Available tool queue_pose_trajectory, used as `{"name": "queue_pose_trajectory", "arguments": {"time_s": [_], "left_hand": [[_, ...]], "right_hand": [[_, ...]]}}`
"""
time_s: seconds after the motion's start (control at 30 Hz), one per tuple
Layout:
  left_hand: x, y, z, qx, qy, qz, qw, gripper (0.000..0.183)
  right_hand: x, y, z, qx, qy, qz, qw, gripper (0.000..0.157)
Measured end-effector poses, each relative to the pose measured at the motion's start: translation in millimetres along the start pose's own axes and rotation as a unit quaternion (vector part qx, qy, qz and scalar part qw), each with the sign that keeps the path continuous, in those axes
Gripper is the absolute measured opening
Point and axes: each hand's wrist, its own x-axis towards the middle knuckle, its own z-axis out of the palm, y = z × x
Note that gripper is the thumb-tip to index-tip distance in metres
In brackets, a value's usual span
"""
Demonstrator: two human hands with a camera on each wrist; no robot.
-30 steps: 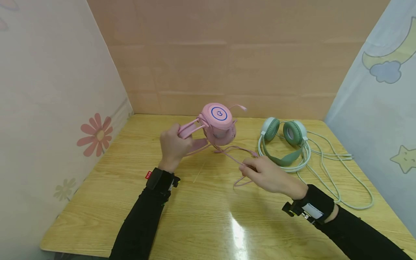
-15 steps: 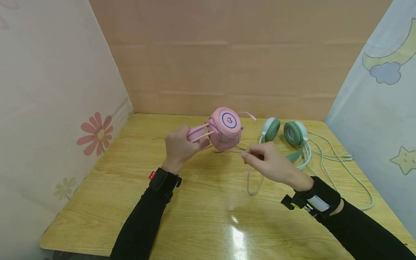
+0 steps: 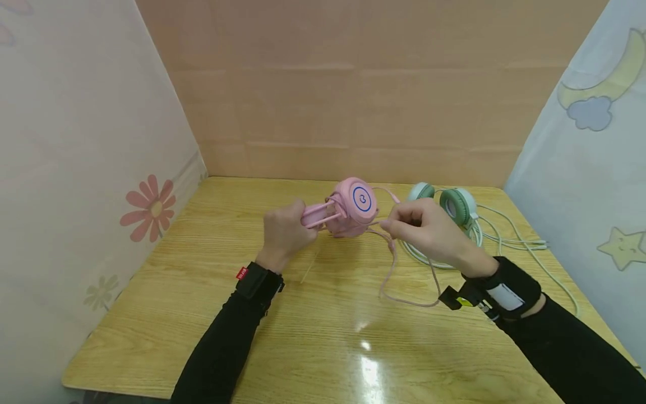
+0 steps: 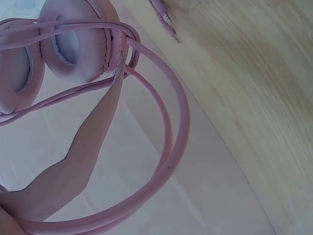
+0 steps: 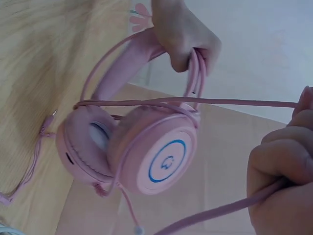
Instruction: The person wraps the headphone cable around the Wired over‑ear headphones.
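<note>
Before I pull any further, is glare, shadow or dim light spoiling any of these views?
Head: bright glare on the near part of the table, clear of the pink headphones; left wrist: dim and greyish, wood grain soft; right wrist: dim, with a soft shadow on the table, headphones readable.

White glare on tabletop (image 3: 323, 320), soft shadows, dimmer wrist views

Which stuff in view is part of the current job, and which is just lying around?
In the job:
pink headphones, held by the left hand
pink cable, pinched in the right hand

Lying around:
green headphones, on the table, in neither hand
</note>
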Motion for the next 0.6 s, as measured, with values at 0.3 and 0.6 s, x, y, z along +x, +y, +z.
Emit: {"name": "queue_pose_trajectory", "arguments": {"time_s": [0.3, 0.6], "left_hand": [[-1.1, 1.9, 0.6, -0.005, -0.014, 0.01, 0.9998, 0.022], [0.2, 2.2, -0.7, -0.023, -0.023, 0.016, 0.9993, 0.024]], "right_hand": [[8, -9, -11.6, 0.035, 0.0, 0.0, 0.999, 0.027], [14, -22, -26.0, 0.048, -0.038, 0.015, 0.998, 0.024]]}}
